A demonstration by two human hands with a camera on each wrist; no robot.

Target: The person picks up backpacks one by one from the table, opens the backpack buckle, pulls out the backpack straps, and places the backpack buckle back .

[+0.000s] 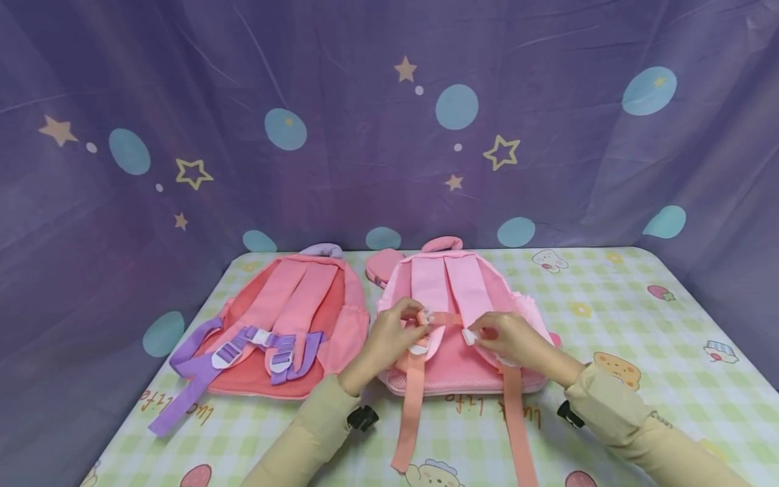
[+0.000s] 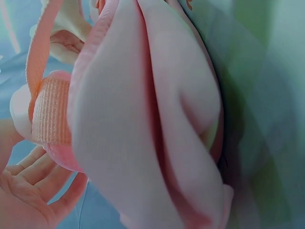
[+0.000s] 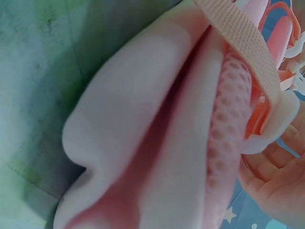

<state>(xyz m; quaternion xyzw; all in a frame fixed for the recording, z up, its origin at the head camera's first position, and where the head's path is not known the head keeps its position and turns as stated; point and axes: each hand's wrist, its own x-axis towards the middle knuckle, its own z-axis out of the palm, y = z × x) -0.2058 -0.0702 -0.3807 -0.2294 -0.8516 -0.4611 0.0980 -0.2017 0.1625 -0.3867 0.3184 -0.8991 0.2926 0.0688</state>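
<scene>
A pink backpack [image 1: 453, 368] lies straps-up in the head view. My left hand [image 1: 386, 335] pinches a whitish buckle piece [image 1: 428, 316] at one end of a short orange chest strap [image 1: 447, 318]. The fingers of my right hand [image 1: 516, 340] grip a white buckle piece [image 1: 468, 336] by the right shoulder strap; the two pieces are apart. Long orange webbing tails [image 1: 410, 412] hang off the bag's near edge. In the left wrist view, my left hand [image 2: 35, 188] is beside orange webbing [image 2: 52, 110]. A white adjuster [image 3: 274, 129] partly covers my right hand [image 3: 274, 183] in the right wrist view.
To the left lies a coral backpack [image 1: 341, 341] with purple straps, its white chest buckle [image 1: 261, 337] joined. Between the bags' tops is a small pink pouch [image 1: 383, 266]. The table has a green checked cloth [image 1: 645, 419], with a purple curtain [image 1: 365, 176] behind.
</scene>
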